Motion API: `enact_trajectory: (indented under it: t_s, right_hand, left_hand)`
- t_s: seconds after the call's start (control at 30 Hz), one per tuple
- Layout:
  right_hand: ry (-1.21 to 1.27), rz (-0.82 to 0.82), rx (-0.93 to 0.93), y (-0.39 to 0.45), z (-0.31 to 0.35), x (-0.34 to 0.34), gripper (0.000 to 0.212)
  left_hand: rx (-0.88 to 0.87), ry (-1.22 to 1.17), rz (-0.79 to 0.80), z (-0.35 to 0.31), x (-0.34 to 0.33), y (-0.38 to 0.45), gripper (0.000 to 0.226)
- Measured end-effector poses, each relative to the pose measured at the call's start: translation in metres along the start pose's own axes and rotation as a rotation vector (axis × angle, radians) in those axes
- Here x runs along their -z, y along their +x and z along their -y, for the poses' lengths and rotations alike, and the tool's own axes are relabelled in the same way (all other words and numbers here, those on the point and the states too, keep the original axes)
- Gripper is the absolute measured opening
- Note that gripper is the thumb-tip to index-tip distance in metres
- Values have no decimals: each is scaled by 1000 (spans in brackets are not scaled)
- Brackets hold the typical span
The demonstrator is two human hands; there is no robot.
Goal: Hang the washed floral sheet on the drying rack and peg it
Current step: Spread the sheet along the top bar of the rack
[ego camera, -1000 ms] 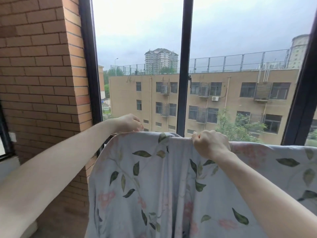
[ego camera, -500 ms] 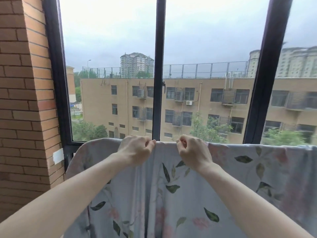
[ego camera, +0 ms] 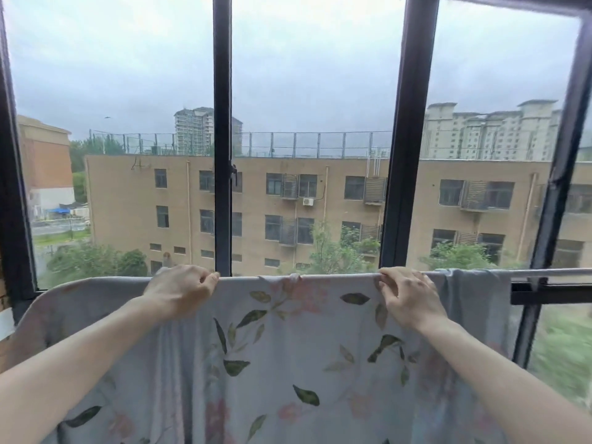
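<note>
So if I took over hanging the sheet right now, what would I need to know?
Left hand: grips the top fold of the sheet, fingers curled over it.
Right hand: grips the same fold further right.
The sheet is draped over the rail by the window, hanging down toward you, with a small pucker between the hands.
Done: the sheet is up on the rail.
Left: smooth out the bunched part at its right end and peg it. No pegs are in view, so you would have to find them.
</note>
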State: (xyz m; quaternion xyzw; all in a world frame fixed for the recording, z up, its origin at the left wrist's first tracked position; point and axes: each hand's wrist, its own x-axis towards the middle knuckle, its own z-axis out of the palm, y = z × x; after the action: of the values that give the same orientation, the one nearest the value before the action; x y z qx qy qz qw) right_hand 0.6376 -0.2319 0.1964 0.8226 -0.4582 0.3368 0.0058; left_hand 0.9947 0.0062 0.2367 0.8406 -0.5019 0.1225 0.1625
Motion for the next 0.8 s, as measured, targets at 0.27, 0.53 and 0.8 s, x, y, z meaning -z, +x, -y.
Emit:
enact_trajectory:
  t_s: [0.27,0.53,0.8]
  right_hand:
    - [6,134,149,15,-22,20,47]
    - [115,43,33,23,-136,49,46]
    - [423,-30,-458,24,-256,75,54]
  left_hand:
    - [-325,-239,72,-229,-31,22,40]
    - [-198,-114,-54,-325,-87,37,34]
    - [-115,-118,-88,-331,-92,38,39]
